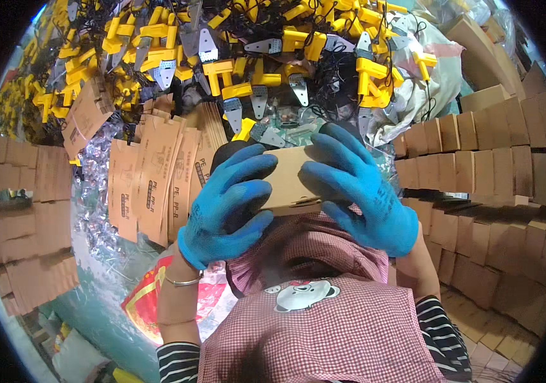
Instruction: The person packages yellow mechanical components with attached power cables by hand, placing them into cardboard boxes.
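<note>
A small brown cardboard box (287, 173) lies across my lap, its plain upper face showing between my two hands. My left hand (229, 198), in a blue work glove, is curled over the box's left end. Over the right end bends my right hand (357, 188), gloved the same way, fingertips on the top face and edge. Both thumbs lie along the near side. The box's ends are hidden under the gloves, and its contents cannot be seen. Beneath it is my checked apron (324, 319).
Ahead lies a large heap of yellow-handled tools (158, 54) with grey metal plates and black cords. Flattened printed cartons (148, 175) stand at my left. Stacked cardboard boxes (483, 172) wall the right; more stacks (27, 223) stand far left. A white sack (435, 83) sits ahead right.
</note>
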Tool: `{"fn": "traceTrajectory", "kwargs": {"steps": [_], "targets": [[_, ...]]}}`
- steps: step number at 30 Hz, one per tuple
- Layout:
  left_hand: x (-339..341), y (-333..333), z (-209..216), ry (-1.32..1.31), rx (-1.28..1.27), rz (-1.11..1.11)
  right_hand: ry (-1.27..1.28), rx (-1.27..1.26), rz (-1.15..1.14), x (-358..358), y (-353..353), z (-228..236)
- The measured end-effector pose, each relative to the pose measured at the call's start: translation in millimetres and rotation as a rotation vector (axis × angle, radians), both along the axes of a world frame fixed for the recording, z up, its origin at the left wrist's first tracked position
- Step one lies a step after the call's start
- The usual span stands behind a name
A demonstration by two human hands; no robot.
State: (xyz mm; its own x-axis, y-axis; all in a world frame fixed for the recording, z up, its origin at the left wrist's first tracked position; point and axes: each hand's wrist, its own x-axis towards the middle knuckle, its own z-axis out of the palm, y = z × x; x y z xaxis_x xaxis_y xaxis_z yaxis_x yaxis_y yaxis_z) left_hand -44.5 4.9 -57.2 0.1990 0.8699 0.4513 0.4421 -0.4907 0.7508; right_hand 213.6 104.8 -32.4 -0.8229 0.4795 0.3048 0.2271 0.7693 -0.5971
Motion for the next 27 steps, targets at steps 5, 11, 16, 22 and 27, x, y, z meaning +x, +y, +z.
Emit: {"fn": "traceTrajectory", "kwargs": {"steps": [5,11,16,22,27], "targets": [[-15.1,8.8,8.2,-0.049,-0.09,-0.072,-0.029,-0.021,0.025,-9.6,10.3,15.2],[-14.9,19.4,-6.1,0.034,0.048,-0.013,-0.099,0.211,0.029,-16.4,19.7,-3.5],[-10.8,-6.2,-36.7,0.189,0.212,0.013,-0.181,0.371,0.021,-11.7,11.3,-15.5],[-10.6,2.1,-0.1,0.223,0.171,0.072,0.072,0.531,-0.311,2.7,-47.3,-20.8],[37.5,43.1,-11.5,-0.221,-0.153,0.168,-0.037,0.462,-0.389,1.0,-97.5,-34.0]]}}
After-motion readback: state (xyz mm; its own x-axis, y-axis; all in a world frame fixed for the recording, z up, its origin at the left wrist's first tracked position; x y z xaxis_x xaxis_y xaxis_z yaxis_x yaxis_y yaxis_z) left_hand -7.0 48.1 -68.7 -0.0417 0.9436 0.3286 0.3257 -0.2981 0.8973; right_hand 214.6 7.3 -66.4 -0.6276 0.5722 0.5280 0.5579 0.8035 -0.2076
